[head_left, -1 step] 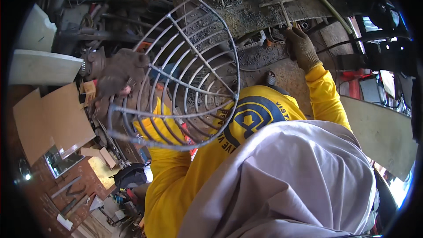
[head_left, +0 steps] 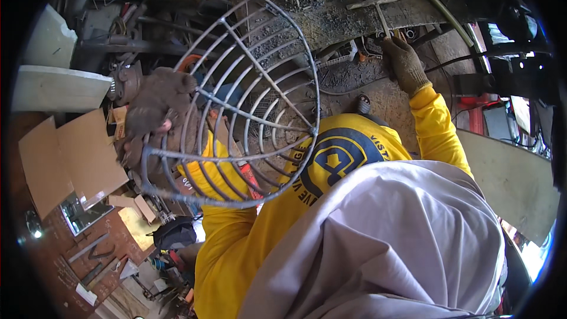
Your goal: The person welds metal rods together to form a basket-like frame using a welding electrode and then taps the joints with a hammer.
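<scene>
Flat cardboard sheets (head_left: 71,162) at left, white slab (head_left: 56,88) above them, grimy metal workbench (head_left: 354,9) across the top, green hose (head_left: 440,9) upper right, hand tools (head_left: 94,254) on a brown surface lower left, grey panel (head_left: 508,183) at right

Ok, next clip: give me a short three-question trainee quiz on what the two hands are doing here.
1. True or false: the left hand, in a brown glove, grips the wire cage.
2. What does the right hand hold? A) a T-shaped metal tool B) a paint brush C) a cardboard sheet
3. Fill in: both sleeves are ____ in colour.

Key: 1 true; 2 A; 3 yellow.
</scene>
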Available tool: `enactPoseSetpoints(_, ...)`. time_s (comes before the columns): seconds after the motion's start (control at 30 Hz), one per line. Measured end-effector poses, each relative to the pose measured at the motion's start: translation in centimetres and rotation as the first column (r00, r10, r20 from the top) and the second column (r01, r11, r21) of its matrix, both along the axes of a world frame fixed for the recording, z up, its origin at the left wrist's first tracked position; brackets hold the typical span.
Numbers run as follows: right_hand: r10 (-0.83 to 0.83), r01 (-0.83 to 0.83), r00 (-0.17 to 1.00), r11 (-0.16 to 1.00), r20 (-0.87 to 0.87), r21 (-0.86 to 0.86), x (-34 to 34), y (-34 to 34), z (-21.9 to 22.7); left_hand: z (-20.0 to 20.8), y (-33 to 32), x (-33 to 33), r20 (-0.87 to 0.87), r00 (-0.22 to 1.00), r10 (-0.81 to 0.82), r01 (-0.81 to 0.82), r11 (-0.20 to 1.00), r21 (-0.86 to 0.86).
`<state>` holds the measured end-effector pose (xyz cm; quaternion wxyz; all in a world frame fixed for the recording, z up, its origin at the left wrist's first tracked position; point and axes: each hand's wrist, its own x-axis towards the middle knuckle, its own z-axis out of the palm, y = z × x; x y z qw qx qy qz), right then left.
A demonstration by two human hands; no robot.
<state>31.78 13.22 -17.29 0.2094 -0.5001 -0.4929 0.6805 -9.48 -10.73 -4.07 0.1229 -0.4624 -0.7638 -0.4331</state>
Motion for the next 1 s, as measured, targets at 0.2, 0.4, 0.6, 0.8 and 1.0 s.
enactPoseSetpoints(0.2,0.118,-0.132,0.986,0.984,0.118,0.117,-0.1,2.3,0.2,0.3,-2.1,-1.7,0.116,0.979,0.168,-0.165,0.986,-0.036)
enactPoseSetpoints(0.4,0.125,-0.125,0.987,0.992,0.097,-0.007,0.0,3.1,1.2,0.5,-3.1,-2.6,0.154,0.960,0.236,-0.230,0.972,-0.054)
enactPoseSetpoints(0.6,0.062,-0.057,0.992,0.997,0.109,-0.048,-0.7,3.1,1.3,0.3,-3.4,-4.2,0.189,0.953,0.236,-0.228,0.972,-0.063)
enactPoseSetpoints(0.8,0.071,-0.076,0.981,0.997,0.179,0.021,-0.8,2.8,1.6,-0.4,-3.5,-5.4,0.223,0.951,0.212,-0.199,0.977,-0.079)
enactPoseSetpoints(1.0,0.024,-0.022,0.979,1.000,0.204,-0.015,-1.4,2.7,1.5,-0.4,-3.3,-6.4,0.242,0.950,0.195,-0.180,0.980,-0.080)
